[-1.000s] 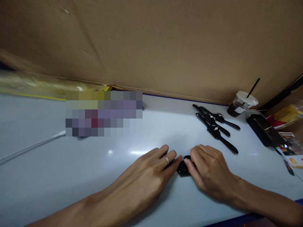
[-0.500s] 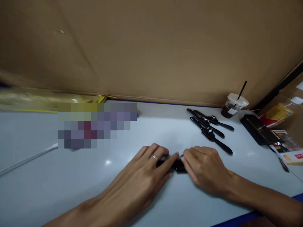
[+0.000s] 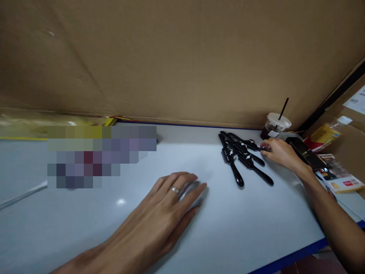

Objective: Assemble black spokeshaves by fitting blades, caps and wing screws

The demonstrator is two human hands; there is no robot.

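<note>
Several black spokeshaves, each with two slim handles and a small silver part at the middle, lie fanned over one another on the white table. The nearest spokeshave (image 3: pixel 232 161) points its thick handle toward me. At the far right of the group, my right hand (image 3: pixel 278 152) has its fingers closed on the handle end of the rearmost spokeshave (image 3: pixel 251 144), which still lies with the others. My left hand (image 3: pixel 171 213), with a ring on one finger, rests on the table with fingers loosely spread and holds nothing.
A lidded drink cup (image 3: pixel 275 125) with a straw stands behind my right hand. Right of it are a black phone-like device (image 3: pixel 306 154), a bottle (image 3: pixel 325 133) and printed packets (image 3: pixel 342 175). A blurred-out patch (image 3: pixel 99 152) covers items at left. A cardboard wall (image 3: pixel 182 61) rises behind.
The spokeshave that was under both hands now lies with the group. My right hand has moved right and away to the rearmost one; my left hand stays on the table.
</note>
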